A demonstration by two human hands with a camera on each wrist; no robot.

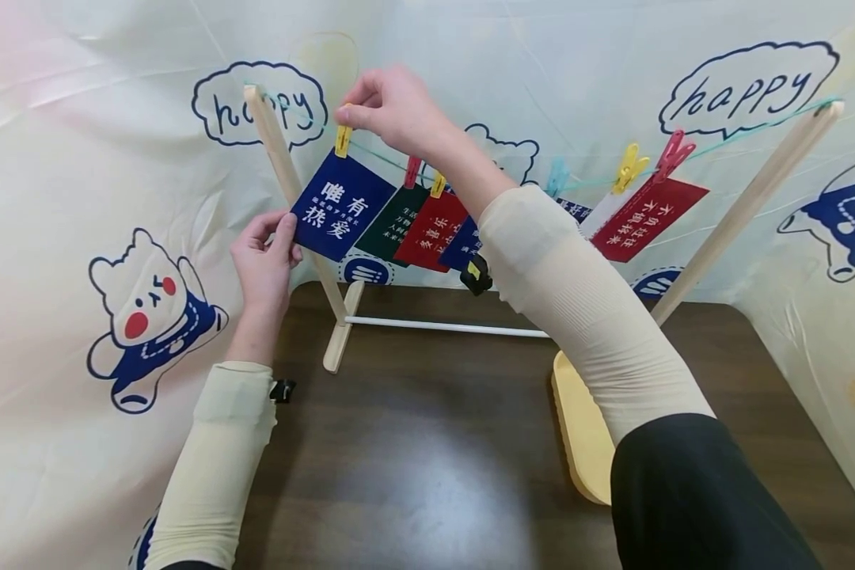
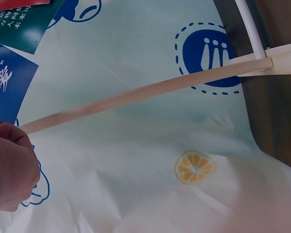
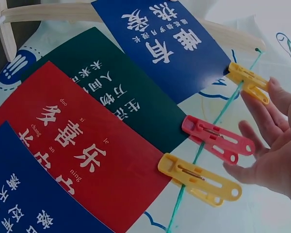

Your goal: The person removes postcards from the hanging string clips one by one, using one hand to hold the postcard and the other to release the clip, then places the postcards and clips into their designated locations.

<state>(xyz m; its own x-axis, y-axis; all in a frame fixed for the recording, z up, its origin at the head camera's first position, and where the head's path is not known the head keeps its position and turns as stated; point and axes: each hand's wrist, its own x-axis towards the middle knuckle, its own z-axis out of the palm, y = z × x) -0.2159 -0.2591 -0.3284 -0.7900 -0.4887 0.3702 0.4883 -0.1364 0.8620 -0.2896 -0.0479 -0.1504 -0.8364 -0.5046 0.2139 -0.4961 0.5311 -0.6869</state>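
Observation:
My right hand [image 1: 402, 111] pinches the handle end of a yellow clothespin [image 1: 343, 142], which clips the top corner of a blue card [image 1: 343, 207] with white characters at the left end of a green string [image 3: 177, 208]. At the card's left corner, the thumb and fingers of my left hand [image 1: 265, 257] pinch the edge. Beside it hang a dark green card [image 3: 99, 87] on a red clothespin [image 3: 216, 138] and a red card [image 3: 87, 145] on another yellow clothespin [image 3: 199, 179]. A second blue card [image 3: 24, 194] is partly cut off in the right wrist view.
Wooden posts [image 1: 748, 210] hold the string at both ends, joined low down by a white rod [image 1: 449, 325]. Farther right hang another red card [image 1: 644, 218] and several clothespins. A yellow tray [image 1: 584, 427] lies on the brown table [image 1: 399, 443], partly under my right arm. Printed cloth stands behind.

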